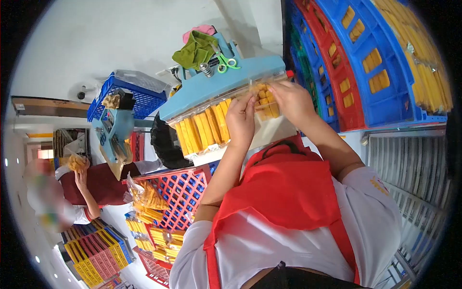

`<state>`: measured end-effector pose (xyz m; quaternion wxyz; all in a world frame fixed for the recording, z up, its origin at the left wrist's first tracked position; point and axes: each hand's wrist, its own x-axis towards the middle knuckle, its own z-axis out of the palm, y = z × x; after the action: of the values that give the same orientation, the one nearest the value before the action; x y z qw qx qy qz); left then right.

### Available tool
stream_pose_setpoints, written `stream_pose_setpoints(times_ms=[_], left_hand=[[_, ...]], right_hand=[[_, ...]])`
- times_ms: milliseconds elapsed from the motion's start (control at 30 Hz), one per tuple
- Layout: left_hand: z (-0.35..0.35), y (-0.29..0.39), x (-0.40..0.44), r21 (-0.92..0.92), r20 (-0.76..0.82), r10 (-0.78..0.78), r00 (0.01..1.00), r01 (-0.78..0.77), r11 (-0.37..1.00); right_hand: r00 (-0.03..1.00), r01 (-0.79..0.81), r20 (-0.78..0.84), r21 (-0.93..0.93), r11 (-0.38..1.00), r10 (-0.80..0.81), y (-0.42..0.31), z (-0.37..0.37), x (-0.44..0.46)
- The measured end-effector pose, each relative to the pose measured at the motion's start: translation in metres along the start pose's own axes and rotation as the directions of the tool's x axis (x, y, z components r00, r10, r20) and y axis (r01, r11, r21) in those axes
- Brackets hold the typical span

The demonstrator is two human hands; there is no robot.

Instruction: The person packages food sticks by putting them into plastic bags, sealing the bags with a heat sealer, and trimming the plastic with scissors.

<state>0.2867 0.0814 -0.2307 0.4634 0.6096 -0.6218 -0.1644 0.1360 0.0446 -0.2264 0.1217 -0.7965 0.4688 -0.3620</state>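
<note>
A clear bag of yellow sticks (267, 105) is at the right part of a light blue sealing machine (231, 74). My left hand (240, 118) pinches the bag's upper edge from the left side. From the right side, my right hand (291, 101) closes its fingers on the same edge. To the left of my left hand, a row of filled bags of yellow sticks (203, 129) lies along the machine's front. Green-handled scissors (225, 61) and a green cloth (195, 50) rest on the machine's top.
Stacked blue and red crates (358, 62) with yellow packs stand at the right. A red crate (180, 195) and more yellow packs (161, 241) are at lower left. Farther left, another person (94, 185) holds a bag beside a second blue machine (114, 139).
</note>
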Motion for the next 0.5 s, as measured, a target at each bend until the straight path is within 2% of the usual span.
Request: stream_pose_setpoints(times_ms=[133, 200, 233, 267, 300, 333, 400, 433, 500], left_hand=[[0.005, 0.002, -0.003, -0.048, -0.057, 0.028, 0.998, -0.031, 0.998], [0.011, -0.003, -0.006, -0.161, -0.077, -0.02, 0.997, 0.008, 0.987], [0.012, -0.004, -0.007, -0.161, -0.086, -0.023, 0.996, 0.008, 0.987], [0.011, -0.003, -0.008, -0.559, 0.016, -0.218, 0.976, 0.189, 0.808], [0.011, -0.002, -0.01, -0.827, 0.19, -0.346, 0.919, 0.34, 0.449], [0.011, -0.003, -0.013, -0.825, 0.189, -0.354, 0.916, 0.343, 0.449], [0.013, -0.007, -0.019, -0.774, 0.26, -0.287, 0.922, 0.377, 0.509], [0.015, -0.008, -0.021, -0.776, 0.257, -0.287, 0.923, 0.374, 0.509], [0.019, -0.01, -0.025, -0.698, 0.22, -0.307, 0.926, 0.369, 0.613]], right_hand=[[1.0, 0.009, 0.025, 0.014, 1.0, -0.01, 0.007, -0.002, 0.0], [0.998, 0.037, -0.059, 0.189, 0.981, -0.027, 0.011, 0.003, -0.001], [0.998, 0.045, -0.056, 0.19, 0.981, -0.035, 0.012, -0.001, -0.002], [0.996, -0.086, 0.044, 0.428, 0.9, 0.075, 0.009, -0.009, -0.002], [0.972, -0.233, 0.172, 0.623, 0.747, 0.16, 0.007, -0.014, -0.004], [0.971, -0.238, 0.18, 0.624, 0.744, 0.16, 0.01, -0.014, -0.006], [0.928, -0.349, 0.353, 0.704, 0.618, 0.122, 0.018, -0.014, -0.01], [0.928, -0.348, 0.354, 0.704, 0.619, 0.118, 0.021, -0.01, -0.013], [0.902, -0.414, 0.404, 0.71, 0.57, 0.151, 0.025, -0.001, -0.018]])
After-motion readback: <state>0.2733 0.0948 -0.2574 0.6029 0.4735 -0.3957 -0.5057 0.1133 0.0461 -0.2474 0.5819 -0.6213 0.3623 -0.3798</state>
